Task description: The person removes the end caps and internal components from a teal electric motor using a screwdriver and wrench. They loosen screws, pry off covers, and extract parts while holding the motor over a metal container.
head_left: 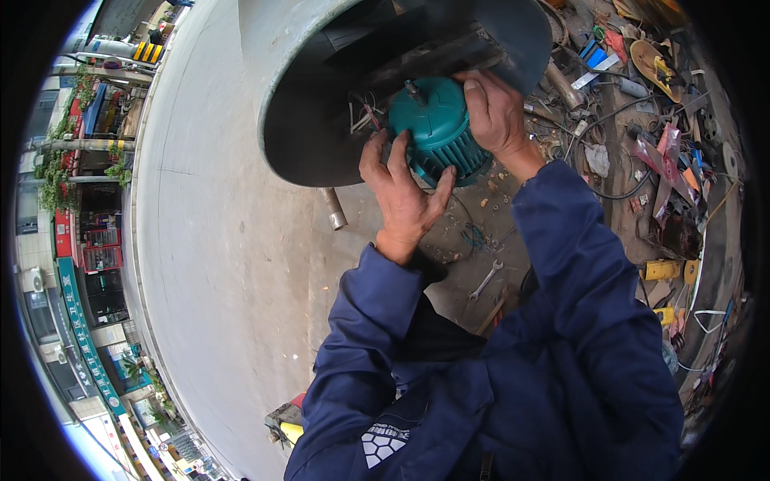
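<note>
A green electric motor (437, 120) with a ribbed body and a short metal shaft sits at the mouth of a large grey metal duct (298, 96). My left hand (401, 180) grips its near left side, fingers curled on the rim and thumb on the ribs. On the far right side, my right hand (493, 112) holds the motor, with the thumb and fingers around its edge. Loose wires (365, 112) stick out beside the motor, inside the duct. The underside of the motor is hidden.
An open-ended wrench (486, 280) lies on the ground below my hands. A metal pipe stub (334, 210) juts from under the duct. To the right is a heap of scrap, with cables, a sandal (654, 68) and a yellow tool (662, 269).
</note>
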Available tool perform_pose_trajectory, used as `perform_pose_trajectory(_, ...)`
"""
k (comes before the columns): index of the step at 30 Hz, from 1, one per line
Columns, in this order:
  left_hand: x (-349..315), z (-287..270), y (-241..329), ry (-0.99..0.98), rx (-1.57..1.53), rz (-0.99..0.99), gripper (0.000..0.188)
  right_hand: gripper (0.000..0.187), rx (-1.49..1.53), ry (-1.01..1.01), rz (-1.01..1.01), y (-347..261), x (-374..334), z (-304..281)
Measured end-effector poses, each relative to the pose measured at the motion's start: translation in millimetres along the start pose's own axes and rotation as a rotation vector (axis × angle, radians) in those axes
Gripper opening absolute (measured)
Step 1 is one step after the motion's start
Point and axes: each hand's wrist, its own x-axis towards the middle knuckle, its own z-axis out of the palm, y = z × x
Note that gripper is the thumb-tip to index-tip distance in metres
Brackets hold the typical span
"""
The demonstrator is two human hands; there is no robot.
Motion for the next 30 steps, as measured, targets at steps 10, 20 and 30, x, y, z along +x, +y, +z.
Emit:
perform_pose_trajectory(10,3,20,-3,0.071,-0.093,0.019,0.093,0.022,-0.135,-0.006,-0.171,5,-2,3)
perform_pose_trajectory(20,4,21,-4,0.116,-0.082,0.025,0.091,0.035,0.000,0.027,0.419,-12,-26,-85)
perform_pose_trajectory(30,2,23,-10,0.159,-0.053,0.065,0.090,0.034,-0.256,-0.211,1.000,56,-274,-99)
